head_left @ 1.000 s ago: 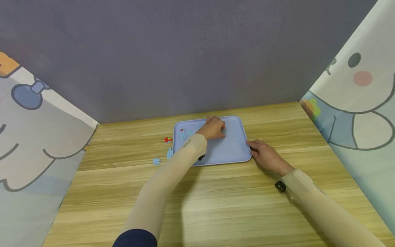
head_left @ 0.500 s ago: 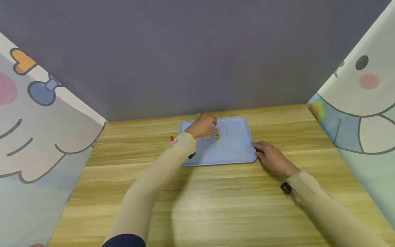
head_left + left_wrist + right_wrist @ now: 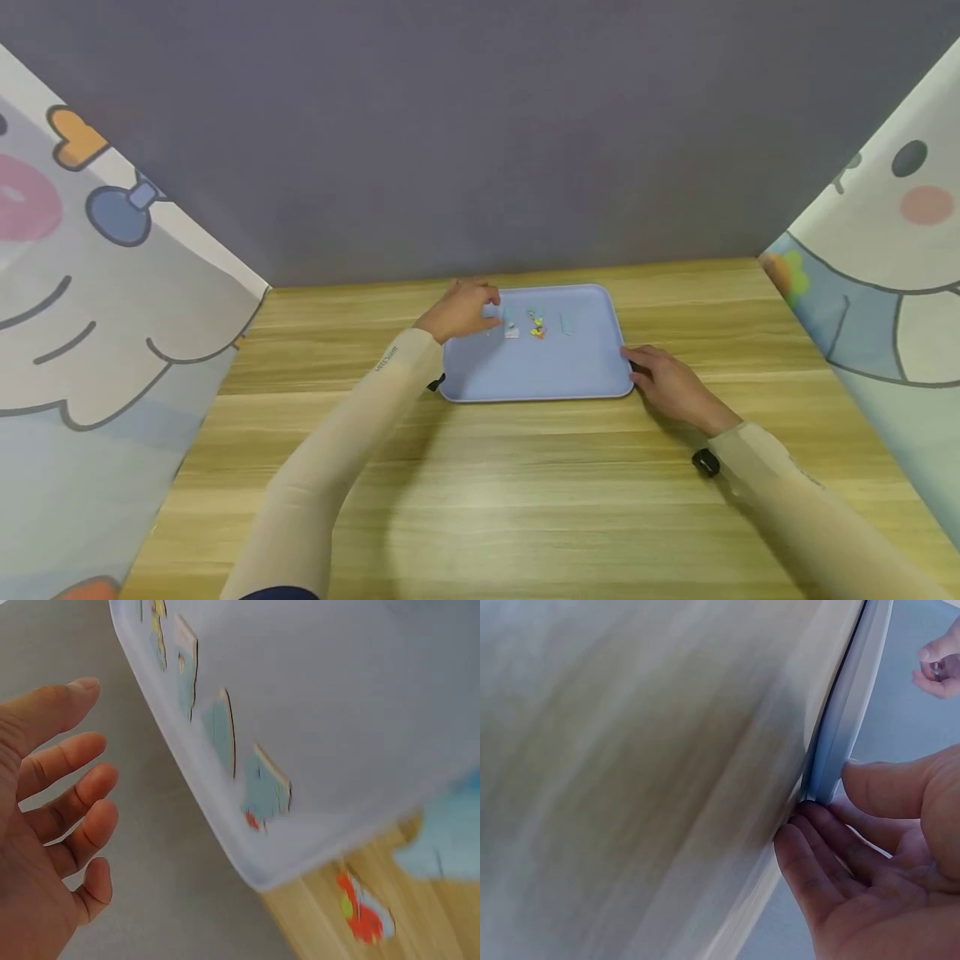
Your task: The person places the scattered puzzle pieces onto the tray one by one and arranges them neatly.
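Note:
A pale blue tray (image 3: 555, 367) lies on the table near the back wall. My left hand (image 3: 461, 310) is over its left part, with fingers loosely bent and nothing visible between them; in the left wrist view this hand (image 3: 60, 802) appears apart from the pieces. Along the tray's far side sit several thin flat jigsaw-like pieces: a light blue one (image 3: 566, 323), a yellow and orange one (image 3: 538, 331), a white and blue one (image 3: 512, 331). At the tray's right edge, my right hand (image 3: 671, 383) pinches the rim (image 3: 836, 742), thumb above and fingers below.
Left of the tray, a red piece (image 3: 364, 911) and a blurred light blue piece (image 3: 450, 836) show in the left wrist view. A grey wall (image 3: 480, 142) rises behind the wooden table (image 3: 487, 483). Cartoon-printed panels (image 3: 892, 250) flank both sides.
My left hand has moved left across the tray, uncovering several pieces along its far side. The right hand stays at the tray's right edge. The head view has shifted slightly.

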### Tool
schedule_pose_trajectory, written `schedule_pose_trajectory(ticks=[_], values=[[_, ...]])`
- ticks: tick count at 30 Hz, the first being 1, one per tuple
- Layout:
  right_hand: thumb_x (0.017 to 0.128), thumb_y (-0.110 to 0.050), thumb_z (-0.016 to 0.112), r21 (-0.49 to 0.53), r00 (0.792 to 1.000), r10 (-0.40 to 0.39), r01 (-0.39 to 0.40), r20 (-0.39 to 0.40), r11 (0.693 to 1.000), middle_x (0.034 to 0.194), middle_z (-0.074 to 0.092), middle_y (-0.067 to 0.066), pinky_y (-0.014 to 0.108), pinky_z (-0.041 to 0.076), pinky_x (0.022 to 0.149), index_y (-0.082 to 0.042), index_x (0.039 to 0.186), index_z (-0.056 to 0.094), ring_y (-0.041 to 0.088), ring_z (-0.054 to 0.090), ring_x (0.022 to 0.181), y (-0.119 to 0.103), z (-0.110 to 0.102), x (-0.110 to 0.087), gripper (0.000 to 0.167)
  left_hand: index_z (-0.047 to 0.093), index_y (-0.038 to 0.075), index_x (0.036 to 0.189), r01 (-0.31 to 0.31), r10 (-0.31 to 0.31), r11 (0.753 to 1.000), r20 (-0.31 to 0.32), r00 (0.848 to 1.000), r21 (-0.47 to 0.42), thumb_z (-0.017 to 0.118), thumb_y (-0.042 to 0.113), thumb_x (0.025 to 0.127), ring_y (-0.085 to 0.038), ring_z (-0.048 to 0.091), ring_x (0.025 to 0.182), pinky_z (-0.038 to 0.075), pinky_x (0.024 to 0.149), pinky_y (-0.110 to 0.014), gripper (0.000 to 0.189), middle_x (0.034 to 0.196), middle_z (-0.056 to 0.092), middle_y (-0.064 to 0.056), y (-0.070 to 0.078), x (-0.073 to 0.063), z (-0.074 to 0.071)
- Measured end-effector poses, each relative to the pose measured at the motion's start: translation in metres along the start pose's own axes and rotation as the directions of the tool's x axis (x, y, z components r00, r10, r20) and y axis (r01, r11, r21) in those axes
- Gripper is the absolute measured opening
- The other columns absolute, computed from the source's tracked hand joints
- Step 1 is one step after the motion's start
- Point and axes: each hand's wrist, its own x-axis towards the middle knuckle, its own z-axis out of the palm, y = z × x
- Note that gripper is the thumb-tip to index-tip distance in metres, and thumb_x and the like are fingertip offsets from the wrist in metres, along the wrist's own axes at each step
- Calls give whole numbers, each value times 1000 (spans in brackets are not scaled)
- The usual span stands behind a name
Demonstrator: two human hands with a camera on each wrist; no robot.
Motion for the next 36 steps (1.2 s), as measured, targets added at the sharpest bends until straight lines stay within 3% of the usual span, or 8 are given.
schedule_pose_trajectory(ticks=[7, 12, 19, 23, 29, 36], values=[[89, 2, 59, 2, 1000, -11, 11, -15, 1000, 118, 55, 26, 56, 42, 88, 10, 129, 50, 44, 53, 107, 0, 0, -1, 42, 65, 7, 114, 19, -19, 1000, -24, 1000, -1, 70, 25, 86, -21, 53, 95, 23, 102, -59, 34, 108, 59, -8, -14, -25, -4], [89, 2, 59, 0, 1000, -14, 14, -22, 1000, 117, 56, 27, 57, 42, 87, 10, 129, 50, 45, 53, 107, 2, 2, -2, 42, 66, 8, 112, 44, -44, 999, -30, 999, 4, 70, 29, 86, -23, 49, 105, 25, 99, -61, 34, 109, 59, -5, -23, -44, 6], [89, 2, 59, -6, 999, -21, 21, -29, 1000, 118, 55, 27, 57, 40, 89, 11, 129, 50, 45, 52, 108, 4, 3, -4, 42, 67, 5, 107, 14, -15, 1000, -122, 992, -6, 75, 26, 82, -21, 52, 95, 35, 84, -52, 34, 101, 61, -9, -33, -68, 7], [89, 2, 58, -3, 999, -26, 26, -28, 1000, 118, 55, 27, 57, 40, 89, 10, 130, 50, 45, 52, 108, 4, 3, -4, 42, 66, 4, 106, 40, -42, 999, -153, 987, -16, 77, 24, 80, -23, 53, 88, 35, 77, -49, 34, 95, 61, -11, -44, -85, 8], [89, 3, 59, 0, 1000, -20, 20, -24, 1000, 119, 55, 26, 57, 41, 88, 10, 129, 51, 45, 52, 108, 4, 1, -3, 42, 64, 6, 112, 118, -122, 992, -101, 987, -48, 75, 26, 81, -25, 55, 93, 33, 84, -55, 38, 100, 60, -9, -63, -106, 16], [88, 3, 60, 10, 999, -26, 27, -23, 1000, 120, 55, 27, 57, 40, 89, 10, 129, 50, 45, 51, 109, 3, 1, -2, 42, 65, 7, 110, 129, -129, 991, 13, 992, -32, 79, 29, 77, -29, 54, 99, 30, 92, -65, 41, 102, 61, -8, -73, -126, 17]])
